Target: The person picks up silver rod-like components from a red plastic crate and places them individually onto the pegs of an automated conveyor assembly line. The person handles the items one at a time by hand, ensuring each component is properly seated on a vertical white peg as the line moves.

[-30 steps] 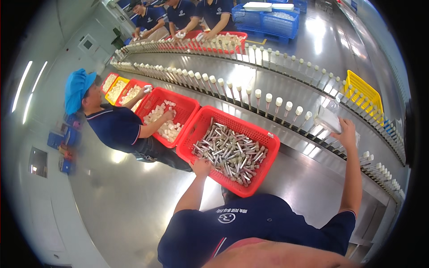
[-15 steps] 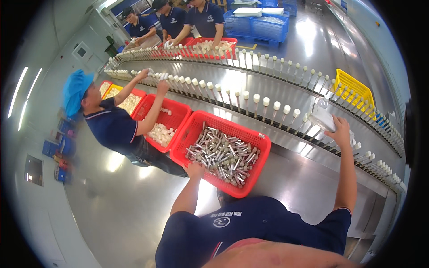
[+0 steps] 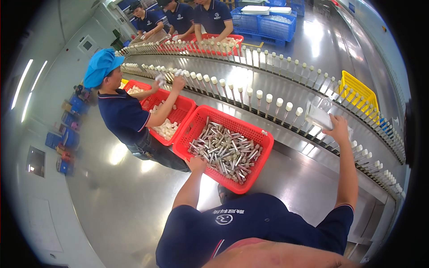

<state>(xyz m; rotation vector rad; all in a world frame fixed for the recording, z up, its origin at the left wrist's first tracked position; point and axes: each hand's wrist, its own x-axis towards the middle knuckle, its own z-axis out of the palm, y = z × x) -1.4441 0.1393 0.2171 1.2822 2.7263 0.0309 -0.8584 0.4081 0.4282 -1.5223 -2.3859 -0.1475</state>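
My left hand [image 3: 196, 164] is closed round the near left rim of a red plastic basket [image 3: 266, 154]. Loose metal tubes [image 3: 230, 156] with dull, squarish ends fill much of it. Farther right, my right hand [image 3: 338, 129] reaches over the near row of upright stems. Its fingers lie spread against a pale, box-like piece [image 3: 319, 117] with a clear part behind it; the hand covers part of this piece. White caps [image 3: 269, 98] top the stems of the near row, on both sides of my right hand.
A co-worker in a blue cap [image 3: 118, 96] stands at my left, hands at the near row, beside a red basket of white pieces [image 3: 166, 129]. Several people work across the line at red baskets [image 3: 238, 39]. A yellow basket [image 3: 359, 89] stands beyond the far row.
The whole view has shifted slightly, and the co-worker at left appears farther right with the hands moved along. My hands stay at the basket rim and the pale piece.
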